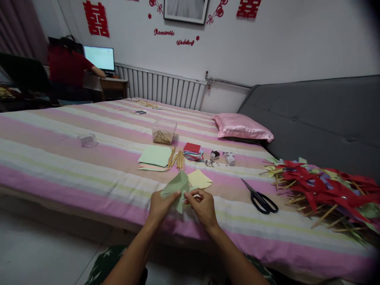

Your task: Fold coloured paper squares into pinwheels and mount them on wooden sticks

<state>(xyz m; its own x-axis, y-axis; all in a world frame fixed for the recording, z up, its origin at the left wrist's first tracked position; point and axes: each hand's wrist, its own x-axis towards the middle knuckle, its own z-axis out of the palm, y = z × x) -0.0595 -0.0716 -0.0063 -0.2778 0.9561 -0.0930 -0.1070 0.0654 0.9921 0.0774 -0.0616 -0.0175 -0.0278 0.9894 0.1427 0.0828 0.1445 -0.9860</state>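
A green paper pinwheel point(179, 183), partly folded, is held up between my two hands above the bed's front edge. My left hand point(162, 204) grips it from the left with the thumb on its middle. From the right, my right hand point(203, 205) pinches at the paper near its centre; whatever small part lies in the fingertips is hidden. Just behind lies a yellow paper square point(200, 179) with cut corners. Beyond are a stack of light green paper point(154, 155), wooden sticks point(180, 160) and a stack of red-topped paper point(192, 148). Small metal pins point(208, 162) lie loose beside them.
Black-handled scissors point(260, 200) lie to the right, near a heap of finished pinwheels point(329, 190). A clear box of sticks point(164, 132) stands farther back, with its clear lid point(88, 141) at left. A pink pillow point(242, 126) rests by the headboard. A person point(67, 67) sits at a computer.
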